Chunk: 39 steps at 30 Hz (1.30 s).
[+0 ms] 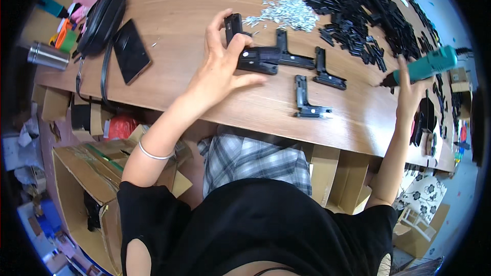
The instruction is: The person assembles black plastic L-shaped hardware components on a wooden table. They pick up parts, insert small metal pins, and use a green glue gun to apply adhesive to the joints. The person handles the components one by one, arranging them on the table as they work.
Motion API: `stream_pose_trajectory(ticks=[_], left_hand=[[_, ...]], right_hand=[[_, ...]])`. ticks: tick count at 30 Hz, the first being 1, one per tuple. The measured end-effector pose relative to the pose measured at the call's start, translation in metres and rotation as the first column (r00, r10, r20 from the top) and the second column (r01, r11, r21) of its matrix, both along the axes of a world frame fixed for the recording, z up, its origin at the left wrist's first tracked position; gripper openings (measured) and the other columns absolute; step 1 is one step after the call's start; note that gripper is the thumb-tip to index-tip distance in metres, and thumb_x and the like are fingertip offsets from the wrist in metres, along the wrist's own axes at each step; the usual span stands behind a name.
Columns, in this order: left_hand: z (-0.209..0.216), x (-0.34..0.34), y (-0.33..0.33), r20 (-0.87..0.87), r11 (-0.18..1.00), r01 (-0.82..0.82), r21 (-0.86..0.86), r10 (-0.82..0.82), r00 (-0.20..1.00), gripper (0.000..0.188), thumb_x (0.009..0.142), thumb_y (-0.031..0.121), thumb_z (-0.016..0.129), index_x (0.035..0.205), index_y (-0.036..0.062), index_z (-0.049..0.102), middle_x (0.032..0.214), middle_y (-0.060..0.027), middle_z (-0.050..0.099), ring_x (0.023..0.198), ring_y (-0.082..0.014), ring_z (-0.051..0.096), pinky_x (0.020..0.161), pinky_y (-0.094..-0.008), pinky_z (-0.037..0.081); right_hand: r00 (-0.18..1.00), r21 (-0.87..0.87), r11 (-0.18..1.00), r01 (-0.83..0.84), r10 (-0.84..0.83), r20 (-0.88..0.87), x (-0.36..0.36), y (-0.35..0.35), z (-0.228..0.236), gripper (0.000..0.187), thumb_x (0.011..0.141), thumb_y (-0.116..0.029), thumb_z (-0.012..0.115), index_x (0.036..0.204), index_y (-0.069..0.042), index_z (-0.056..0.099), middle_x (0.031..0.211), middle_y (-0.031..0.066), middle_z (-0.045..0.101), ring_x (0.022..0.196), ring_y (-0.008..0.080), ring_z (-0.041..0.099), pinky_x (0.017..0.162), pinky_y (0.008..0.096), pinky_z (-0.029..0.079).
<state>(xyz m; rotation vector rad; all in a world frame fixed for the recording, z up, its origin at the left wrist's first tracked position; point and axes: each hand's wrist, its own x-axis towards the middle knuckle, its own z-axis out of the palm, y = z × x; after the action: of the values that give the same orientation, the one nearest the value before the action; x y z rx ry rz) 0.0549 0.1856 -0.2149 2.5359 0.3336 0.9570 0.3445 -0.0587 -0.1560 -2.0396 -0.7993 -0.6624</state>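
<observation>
Worktable: wood-grained top, front edge curving across the view; holds the items below unless otherwise placed.

Wall: pale blue, beyond the table's far right.

Cardboard box: open, creased, at floor level to the lower left.

Plaid cloth: grey and white, over the lap of the seated person in black.

Floral cloth: white with dark blossoms, low at right.

Heap of black plastic parts: loose, spread over the far right of the tabletop.

Heap of silver metal pieces: tiny, slender, just left of the black heap.

Zipped case: black, strapped, at the left end.

Red plastic bag: below the table edge.

Right hand: wrapped around a teal power screwdriver, dark nose pointing left.

Left hand: fingers closed about the upright arm of a black L-shaped part, thumb stretched out beside its foot; whether the part is lifted cannot be told.

Smartphone: dark screen, near the case.

Tumbler: brushed steel, far left.

Other L-shaped parts: three, right of the left hand.

Bracelet: silver, on the left forearm.
</observation>
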Motion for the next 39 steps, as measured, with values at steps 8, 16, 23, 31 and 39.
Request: stream_pose_trajectory(ticks=[8, 16, 23, 31, 39], left_hand=[[0.018, 0.007, 0.002, -0.342, 0.991, 0.096, -0.097, -0.123, 0.931, 0.076, 0.060, 0.026, 0.082, 0.126, 0.0170, 0.045, 0.116, -0.0150, 0.032, 0.098, -0.0304, 0.045, 0.087, -0.0403, 0.044], [0.029, 0.033, -0.033, -0.454, 0.987, 0.123, 0.103, -0.064, 0.889, 0.064, 0.064, 0.035, 0.077, 0.120, 0.0152, 0.052, 0.121, -0.0166, 0.036, 0.109, -0.0349, 0.041, 0.088, -0.0442, 0.044], [0.030, 0.027, -0.074, -0.411, 0.993, 0.070, 0.092, -0.026, 0.911, 0.052, 0.060, 0.025, 0.080, 0.104, 0.0111, 0.056, 0.128, -0.0185, 0.034, 0.112, -0.0417, 0.033, 0.094, -0.0509, 0.034], [0.032, 0.043, -0.109, -0.467, 0.978, 0.188, 0.087, -0.127, 0.875, 0.045, 0.059, 0.019, 0.079, 0.094, 0.0056, 0.053, 0.131, -0.0114, 0.044, 0.099, -0.0352, 0.040, 0.088, -0.0427, 0.038], [0.030, 0.074, -0.140, -0.527, 0.897, 0.344, 0.276, -0.159, 0.835, 0.048, 0.063, 0.022, 0.072, 0.101, 0.0052, 0.049, 0.124, -0.0065, 0.050, 0.093, -0.0336, 0.043, 0.085, -0.0410, 0.039]], right_hand=[[0.879, -0.557, 0.696, -0.452, 0.453, -0.147, -0.124, 0.024, -0.029, 0.116, 0.039, -0.057, 0.082, 0.138, -0.022, 0.033, 0.141, 0.0217, 0.019, 0.130, 0.0440, 0.018, 0.103, 0.0577, 0.018], [0.774, -0.464, 0.639, -0.614, 0.602, -0.196, -0.129, 0.016, -0.048, 0.058, 0.069, -0.044, 0.072, 0.117, -0.017, 0.055, 0.118, 0.0139, 0.043, 0.108, 0.0317, 0.040, 0.087, 0.0467, 0.032], [0.742, -0.369, 0.676, -0.638, 0.668, -0.059, -0.137, -0.025, -0.056, 0.042, 0.066, -0.032, 0.073, 0.102, -0.016, 0.060, 0.106, 0.0113, 0.049, 0.094, 0.0274, 0.047, 0.077, 0.0382, 0.040], [0.868, -0.314, 0.813, -0.490, 0.487, -0.095, -0.149, -0.073, -0.067, 0.048, 0.060, -0.022, 0.076, 0.104, -0.015, 0.059, 0.108, 0.0110, 0.049, 0.096, 0.0293, 0.048, 0.079, 0.0400, 0.041], [0.931, 0.026, 0.932, -0.360, 0.361, -0.044, -0.150, -0.097, -0.081, 0.047, 0.058, -0.009, 0.075, 0.102, -0.015, 0.063, 0.105, 0.0098, 0.048, 0.089, 0.0246, 0.054, 0.075, 0.0352, 0.046]])
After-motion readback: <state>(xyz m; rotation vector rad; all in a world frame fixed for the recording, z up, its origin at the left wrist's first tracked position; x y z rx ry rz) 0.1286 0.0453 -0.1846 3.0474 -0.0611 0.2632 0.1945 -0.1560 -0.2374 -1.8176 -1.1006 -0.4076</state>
